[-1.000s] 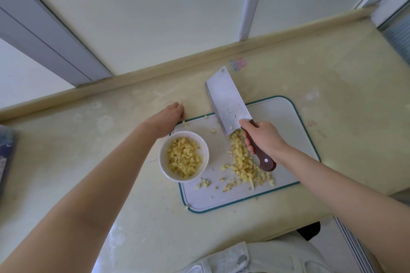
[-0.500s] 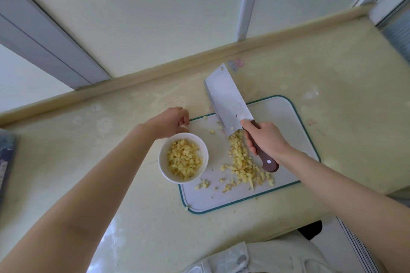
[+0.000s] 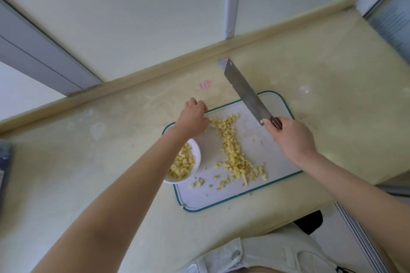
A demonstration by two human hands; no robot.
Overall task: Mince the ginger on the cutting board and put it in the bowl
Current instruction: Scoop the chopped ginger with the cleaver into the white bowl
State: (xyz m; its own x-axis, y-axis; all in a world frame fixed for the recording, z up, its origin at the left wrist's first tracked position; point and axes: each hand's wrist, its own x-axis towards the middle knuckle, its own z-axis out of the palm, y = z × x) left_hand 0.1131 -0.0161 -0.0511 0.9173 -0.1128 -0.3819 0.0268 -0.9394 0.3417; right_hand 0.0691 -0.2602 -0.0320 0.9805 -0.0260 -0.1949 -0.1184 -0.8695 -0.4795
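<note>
Yellow minced ginger (image 3: 231,150): small cubes in a loose trail on the cutting board (image 3: 266,153), running from its far-left part to its near middle, with stray bits towards the near edge.

More ginger cubes (image 3: 183,163): heaped in the bowl (image 3: 198,154).

Cutting board: white, teal rim, lying flat on the countertop (image 3: 111,139).

Bowl: white, round, sitting over the board's left edge and partly hidden by the left forearm.

Cleaver (image 3: 246,93): broad steel blade, raised clear of the board and angled to the far left, its tip past the board's far edge. A ginger speck sticks near the heel.

Right hand (image 3: 290,137): fingers wrapped round the cleaver's dark handle (image 3: 277,122), above the board's right part.

Left hand (image 3: 193,117): at the board's far-left corner, touching the far end of the ginger trail. Its fingers are bent downward, and whether they pinch any ginger cannot be told.

Countertop: pale yellow, worn, with a small pink mark (image 3: 205,84) beyond the board.

Pale garment (image 3: 266,257): at the near edge.
</note>
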